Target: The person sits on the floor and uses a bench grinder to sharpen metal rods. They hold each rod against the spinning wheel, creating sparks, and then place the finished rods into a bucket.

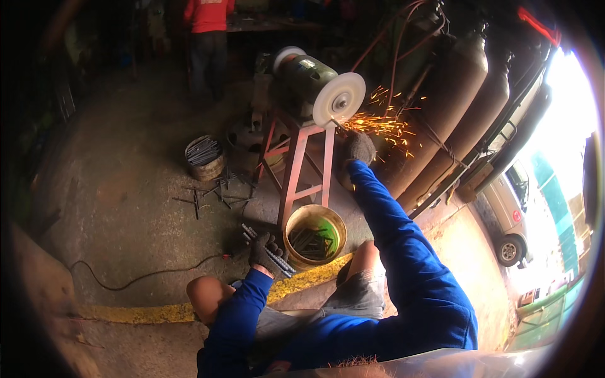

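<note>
My right hand (361, 148), in a grey knit glove, is closed at the end of my outstretched arm. It presses the tip of a short metal rod (338, 125) against the white wheel (339, 99) of a bench grinder (309, 77), and orange sparks (384, 126) fly off to the right. Most of that rod is hidden by the glove. Lower down, my left hand (267, 250), in a dark glove, is wrapped round several ribbed steel rods (280, 263), just left of a bucket (343, 220) with cut rods inside.
A reddish metal stand (293, 170) carries the grinder. Another bucket of rods (205, 157) stands to the left, with loose rods (222, 191) on the floor. Tall gas cylinders (450, 94) lean at the right. A cable (145, 276) crosses the floor. A person in red (209, 16) stands behind.
</note>
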### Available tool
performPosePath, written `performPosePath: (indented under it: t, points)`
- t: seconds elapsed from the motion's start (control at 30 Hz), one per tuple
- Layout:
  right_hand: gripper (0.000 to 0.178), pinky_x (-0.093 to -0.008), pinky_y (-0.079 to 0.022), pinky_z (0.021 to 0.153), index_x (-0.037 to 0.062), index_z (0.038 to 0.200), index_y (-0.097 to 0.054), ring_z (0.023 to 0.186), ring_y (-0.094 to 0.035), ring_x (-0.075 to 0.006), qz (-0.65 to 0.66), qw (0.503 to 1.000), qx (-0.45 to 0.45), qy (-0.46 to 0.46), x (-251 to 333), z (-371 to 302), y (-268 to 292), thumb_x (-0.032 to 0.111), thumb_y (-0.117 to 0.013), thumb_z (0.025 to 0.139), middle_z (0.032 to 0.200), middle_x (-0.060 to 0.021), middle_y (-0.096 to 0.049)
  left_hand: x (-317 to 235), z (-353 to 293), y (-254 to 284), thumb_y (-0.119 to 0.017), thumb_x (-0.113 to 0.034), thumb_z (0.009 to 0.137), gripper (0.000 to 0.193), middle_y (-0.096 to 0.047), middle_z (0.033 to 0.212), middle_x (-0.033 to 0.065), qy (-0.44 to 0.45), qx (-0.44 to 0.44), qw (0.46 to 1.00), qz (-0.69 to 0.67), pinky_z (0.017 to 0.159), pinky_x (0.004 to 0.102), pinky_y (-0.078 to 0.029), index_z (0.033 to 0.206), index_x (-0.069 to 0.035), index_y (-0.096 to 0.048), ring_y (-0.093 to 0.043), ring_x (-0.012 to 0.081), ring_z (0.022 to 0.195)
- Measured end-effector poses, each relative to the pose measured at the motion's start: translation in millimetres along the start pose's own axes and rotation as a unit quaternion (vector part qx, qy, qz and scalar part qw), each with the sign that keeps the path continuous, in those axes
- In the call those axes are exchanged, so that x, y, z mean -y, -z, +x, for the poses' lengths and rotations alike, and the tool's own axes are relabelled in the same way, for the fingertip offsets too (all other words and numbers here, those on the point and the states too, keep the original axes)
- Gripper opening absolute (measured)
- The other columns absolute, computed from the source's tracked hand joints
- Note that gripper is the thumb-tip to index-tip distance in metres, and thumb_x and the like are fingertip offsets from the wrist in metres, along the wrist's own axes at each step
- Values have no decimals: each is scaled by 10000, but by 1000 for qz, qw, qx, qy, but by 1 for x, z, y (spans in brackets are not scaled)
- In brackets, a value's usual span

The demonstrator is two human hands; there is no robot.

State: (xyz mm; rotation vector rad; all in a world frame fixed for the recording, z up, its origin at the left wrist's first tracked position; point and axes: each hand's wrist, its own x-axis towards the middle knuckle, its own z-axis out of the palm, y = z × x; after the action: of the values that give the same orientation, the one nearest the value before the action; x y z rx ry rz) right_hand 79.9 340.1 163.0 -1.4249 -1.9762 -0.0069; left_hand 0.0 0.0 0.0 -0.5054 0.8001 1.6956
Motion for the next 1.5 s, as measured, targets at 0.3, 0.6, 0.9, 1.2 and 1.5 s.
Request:
performPosePath:
  t: [0.3,0.6,0.9,1.2,1.5]
  points:
    - [283,-423,-498,785,143,999,-696,920,-649,-304,-48,997,63,13,17,-3,36,313,-541,834,958,-112,-682,4,-5,-4,-637,-317,804,168,-436,533,-41,-1,32,999,-12,663,427,-422,778,-180,-543,-420,169,500]
    - [308,-421,-490,835,125,1016,-686,972,-636,-319,-54,989,135,-12,11,3,26,323,-503,865,1042,-140,-661,2,-9,-6,-634,-322,813,170,-432,532,-40,0,20,1000,-14,695,437,-426,785,-181,-544,-416,167,507]
    - [345,-422,-471,879,120,1068,-665,1052,-600,-323,-24,985,172,-17,11,8,26,353,-506,869,1108,-154,-636,0,-6,-3,-629,-329,818,177,-429,527,-38,-6,30,999,-13,687,439,-425,781,-180,-540,-410,166,491]
    - [343,-428,-490,849,118,1058,-673,1020,-618,-332,-41,985,167,-25,7,14,21,345,-516,854,1077,-148,-651,0,-11,-6,-636,-313,810,166,-437,525,-34,-6,21,1000,-16,681,435,-426,783,-178,-544,-416,175,490]
    - [274,-423,-504,805,156,998,-695,961,-640,-321,-42,991,130,1,18,2,43,322,-550,835,1007,-148,-669,-1,-9,-4,-643,-314,805,169,-439,526,-35,-3,31,999,-17,664,424,-433,777,-182,-541,-422,176,494]
